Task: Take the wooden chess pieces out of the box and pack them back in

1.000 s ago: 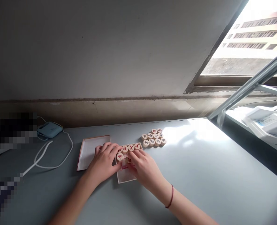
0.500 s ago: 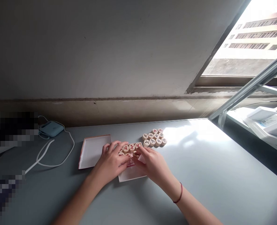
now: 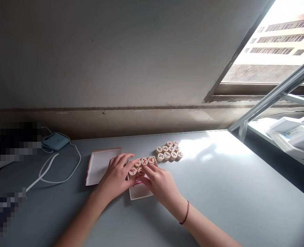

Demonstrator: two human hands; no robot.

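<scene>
A shallow white box [image 3: 142,195] holds several round wooden Chinese chess pieces with red characters, such as the one in its back row [image 3: 144,161]. My left hand [image 3: 118,173] rests over the box's left side, fingers apart, with the index finger and thumb about the nearest pieces. My right hand [image 3: 160,180] reaches in from the right, its thumb and fingertips closed on a Chinese chess piece [image 3: 140,170] in the front row. The fingers partly hide that piece. Pink material [image 3: 141,182] shows inside the box below the pieces.
Several more Chinese chess pieces [image 3: 167,155] stand grouped on the grey table [image 3: 218,192] behind the box. A box lid [image 3: 99,168] lies inside-up at left. Farther left are a blue device [image 3: 55,141] and a white cable [image 3: 80,159]. A metal frame [image 3: 265,99] rises at right.
My right hand has shifted left and slightly down over the front row, uncovering the right end of the back row. My left hand has drawn slightly left, its fingers spread wider.
</scene>
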